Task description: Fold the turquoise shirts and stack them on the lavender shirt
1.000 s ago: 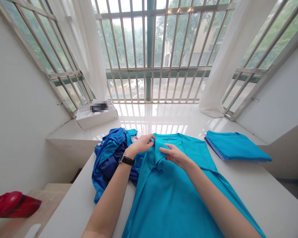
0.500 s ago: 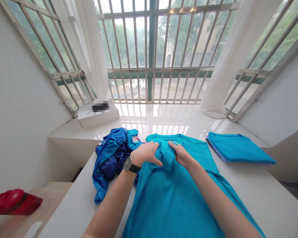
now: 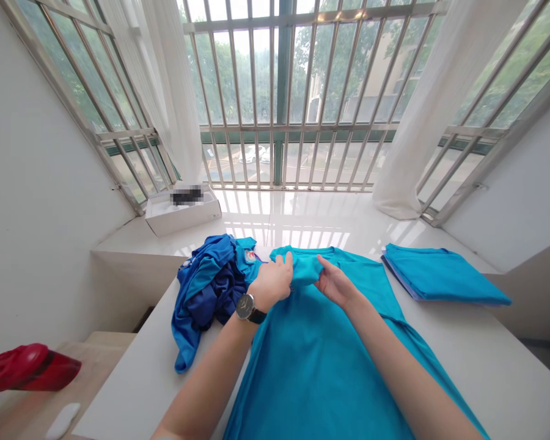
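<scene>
A teal T-shirt point(image 3: 330, 348) lies spread over the white table, its neckline at the far end and its lower part running out of view towards me. My left hand point(image 3: 274, 281), with a black-strapped watch point(image 3: 246, 307) on the wrist, is closed on the left sleeve near the shoulder. My right hand point(image 3: 337, 282) pinches the other end of that same bunched sleeve between thumb and fingers. The fabric stretches between both hands, just below the collar. Part of my left fingers' grip is hidden behind the cloth.
A crumpled heap of blue clothes point(image 3: 211, 287) lies left of the shirt. Folded shirts point(image 3: 444, 275) are stacked at right. A white box point(image 3: 183, 214) stands on the windowsill point(image 3: 302, 214). At lower left are a red bottle point(image 3: 39, 368) and a white mouse-like object point(image 3: 63, 420).
My left hand has moved up and right, its fingers closing on the sleeve. The sleeve flap that hung down between the hands is now lifted and drawn towards the collar.
</scene>
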